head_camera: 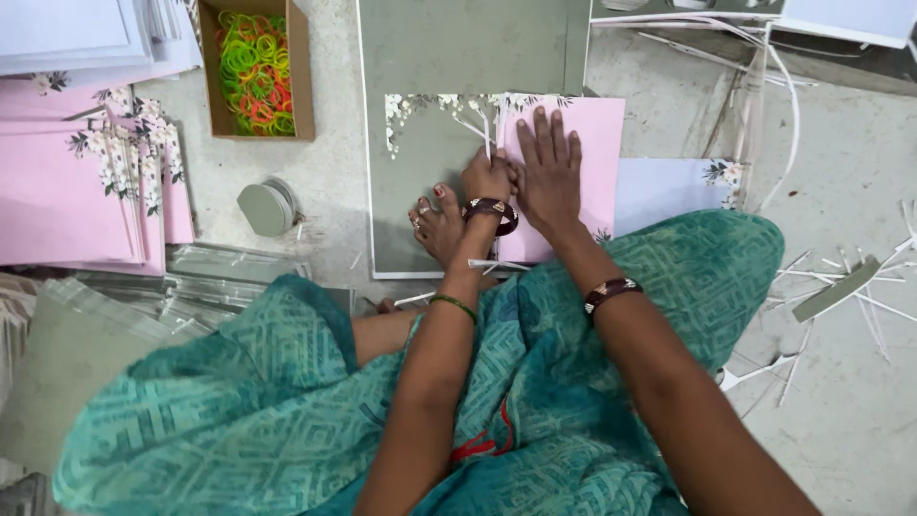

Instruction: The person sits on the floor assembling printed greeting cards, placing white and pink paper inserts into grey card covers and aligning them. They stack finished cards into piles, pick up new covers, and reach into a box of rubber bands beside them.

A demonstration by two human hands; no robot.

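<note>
I sit on the floor in a teal patterned garment. My right hand (pixel 548 170) lies flat, fingers spread, pressing on a pink card (pixel 600 153) with a floral edge. My left hand (pixel 486 176) is curled beside it at the card's left edge, pinching a thin white strip (pixel 475 127) that runs up from the card. The pink card rests on a large grey-green board (pixel 430 172) with a white flower print along its top. My foot (pixel 437 225) rests on that board just under my left hand.
A cardboard box (pixel 302 76) of coloured rubber bands stands at upper left. Stacks of pink floral cards (pixel 67 191) lie at far left. A roll of grey tape (pixel 266 207) sits on the floor. White paper strips (pixel 860 287) litter the right side. A pale blue card (pixel 669 191) lies right of the pink one.
</note>
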